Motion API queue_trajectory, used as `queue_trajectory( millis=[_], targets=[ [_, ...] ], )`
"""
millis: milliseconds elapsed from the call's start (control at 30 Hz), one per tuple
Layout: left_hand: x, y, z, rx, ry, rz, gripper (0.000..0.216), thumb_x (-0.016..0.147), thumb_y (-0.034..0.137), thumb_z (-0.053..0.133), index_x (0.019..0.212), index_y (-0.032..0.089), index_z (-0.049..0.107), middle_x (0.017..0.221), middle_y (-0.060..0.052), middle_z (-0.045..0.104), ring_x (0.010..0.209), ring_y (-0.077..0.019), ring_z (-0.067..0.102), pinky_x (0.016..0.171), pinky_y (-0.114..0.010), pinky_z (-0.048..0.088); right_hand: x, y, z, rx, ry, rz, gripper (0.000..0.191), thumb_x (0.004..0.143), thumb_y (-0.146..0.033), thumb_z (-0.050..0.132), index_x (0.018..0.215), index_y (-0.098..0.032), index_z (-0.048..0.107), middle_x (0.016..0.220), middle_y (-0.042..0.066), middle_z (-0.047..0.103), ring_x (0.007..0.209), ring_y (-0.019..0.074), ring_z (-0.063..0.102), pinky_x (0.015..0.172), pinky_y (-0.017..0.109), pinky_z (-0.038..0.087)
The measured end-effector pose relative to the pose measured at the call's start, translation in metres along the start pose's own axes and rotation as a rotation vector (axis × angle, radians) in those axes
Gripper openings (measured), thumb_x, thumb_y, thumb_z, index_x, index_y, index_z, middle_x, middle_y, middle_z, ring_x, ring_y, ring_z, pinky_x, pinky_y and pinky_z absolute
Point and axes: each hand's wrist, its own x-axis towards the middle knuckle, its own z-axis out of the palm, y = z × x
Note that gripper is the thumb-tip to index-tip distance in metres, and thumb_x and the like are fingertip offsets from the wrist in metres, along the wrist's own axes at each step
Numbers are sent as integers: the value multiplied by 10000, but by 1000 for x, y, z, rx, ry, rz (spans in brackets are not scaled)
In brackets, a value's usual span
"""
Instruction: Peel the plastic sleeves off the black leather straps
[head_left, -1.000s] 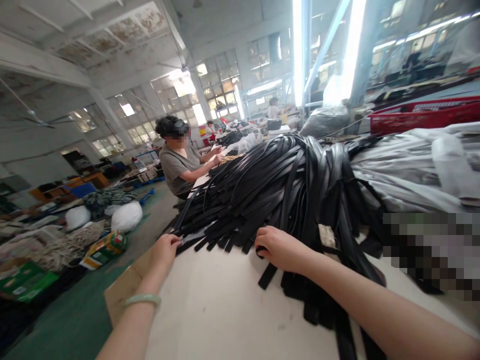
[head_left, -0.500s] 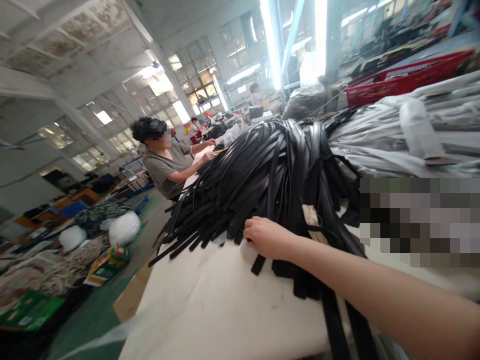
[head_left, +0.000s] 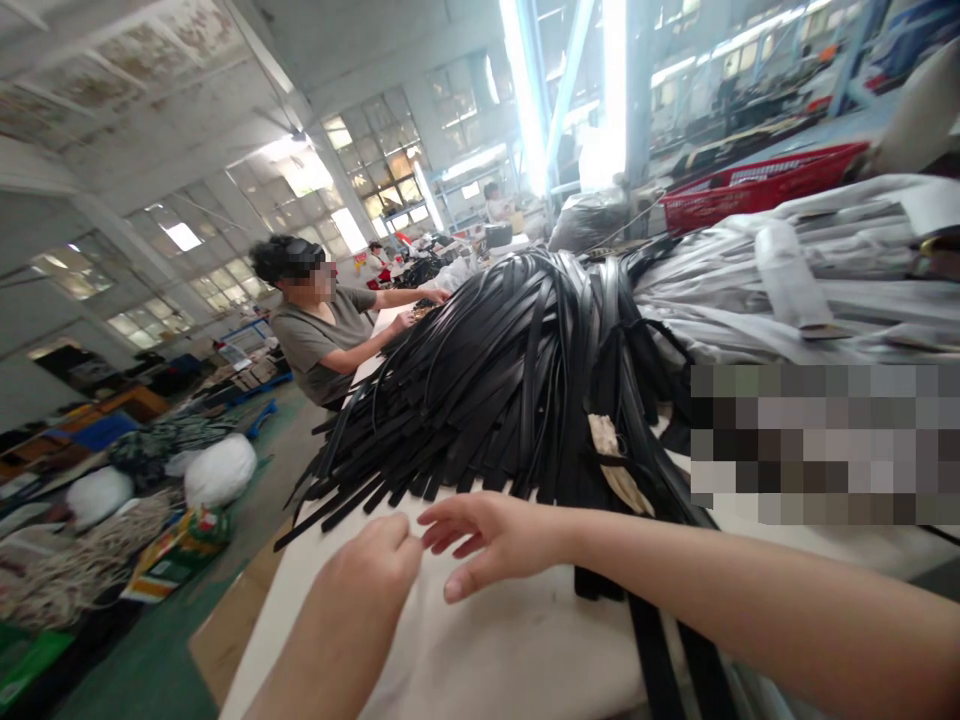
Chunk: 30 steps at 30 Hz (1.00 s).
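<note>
Head view: my left hand (head_left: 371,570) curled, cannot tell whether fingers grip anything. My right hand (head_left: 499,540) just beside it, fingers loosely spread, holding nothing visible. Black straps (head_left: 487,370) heaped beyond both hands on pale table (head_left: 525,640), loose ends toward me. Red basket (head_left: 757,190) farther back.

left hand (head_left: 369,572) kinda hid its own fingertips, right forearm (head_left: 750,585) got chopped by the edge, pixelated patch (head_left: 825,445) was unreadable

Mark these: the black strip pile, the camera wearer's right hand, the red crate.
Black strip pile (head_left: 480,360): head view, middle of the heap.
Right hand (head_left: 501,535): head view, back of the hand.
Red crate (head_left: 750,195): head view, near side wall.
</note>
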Motion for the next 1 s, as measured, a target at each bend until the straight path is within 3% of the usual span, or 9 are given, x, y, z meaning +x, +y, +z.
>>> queue_trajectory(
  millis=[100, 200, 400, 500, 600, 700, 800, 900, 1000],
  targets=[
    [45, 26, -8, -191, -88, 51, 182, 777, 97, 543, 776, 201, 693, 801, -42, 645, 755, -182, 612, 642, -284, 443, 6, 7, -8, 72, 137, 135, 379, 612, -203, 795, 949, -136, 636, 878, 31, 689, 835, 162, 643, 716, 242, 499],
    [75, 27, -11, -449, -99, 75, 164, 747, 148, 574, 618, 197, 663, 746, -18, 626, 744, -171, 606, 664, -268, 438, 12, 13, -13, 58, 311, 272, 107, 664, -93, 654, 762, -131, 631, 702, -1, 657, 649, 114, 600, 561, 192, 434],
    [87, -1, 22, -1250, -78, 1, 244, 791, 359, 656, 645, 164, 644, 643, 6, 585, 650, -146, 569, 641, -257, 446, 14, 17, -12, 20, 498, 377, 124, 733, -174, 579, 758, -146, 698, 625, -10, 610, 502, 73, 457, 453, 175, 329],
    [86, 0, 42, -1571, 4, -88, 280, 723, 407, 739, 649, 150, 660, 668, 5, 584, 572, -121, 539, 574, -255, 454, 16, 17, -7, 99, 438, 380, 175, 784, -207, 544, 740, -145, 702, 684, 10, 635, 574, 84, 515, 544, 181, 410],
    [82, 10, 50, -1797, -51, -294, 348, 622, 450, 815, 725, 144, 685, 619, 2, 603, 456, -101, 501, 439, -230, 420, 14, 13, -1, 137, 278, 324, 251, 849, -226, 487, 724, -124, 680, 733, 31, 643, 651, 97, 562, 650, 203, 456],
    [78, 15, 49, -1908, -23, -434, 378, 562, 423, 864, 724, 126, 695, 607, -11, 630, 492, -100, 537, 453, -195, 437, 6, -1, -1, -96, 143, 317, 238, 865, -276, 518, 745, -131, 663, 652, -4, 582, 589, 94, 504, 599, 200, 426],
    [77, 10, 47, -1917, 51, -439, 367, 525, 388, 889, 648, 119, 671, 620, -13, 649, 552, -95, 550, 525, -179, 458, -4, -25, -17, -451, 79, 324, 303, 862, -411, 557, 736, -151, 649, 554, -32, 511, 499, 92, 419, 484, 207, 343],
    [79, 0, 50, -1866, 66, -401, 382, 529, 386, 883, 569, 137, 596, 528, 23, 590, 506, -83, 490, 502, -178, 414, -10, -41, -51, -925, 465, 312, 292, 876, -408, 563, 767, -154, 658, 678, 27, 617, 621, 137, 549, 571, 228, 390],
    [81, -5, 55, -1765, 70, -331, 396, 568, 402, 857, 565, 146, 555, 535, 39, 551, 522, -81, 449, 515, -184, 378, -10, -36, -85, -1270, 773, 548, 350, 825, -484, 620, 744, -145, 656, 811, 113, 667, 783, 231, 625, 668, 290, 429]
  ],
)
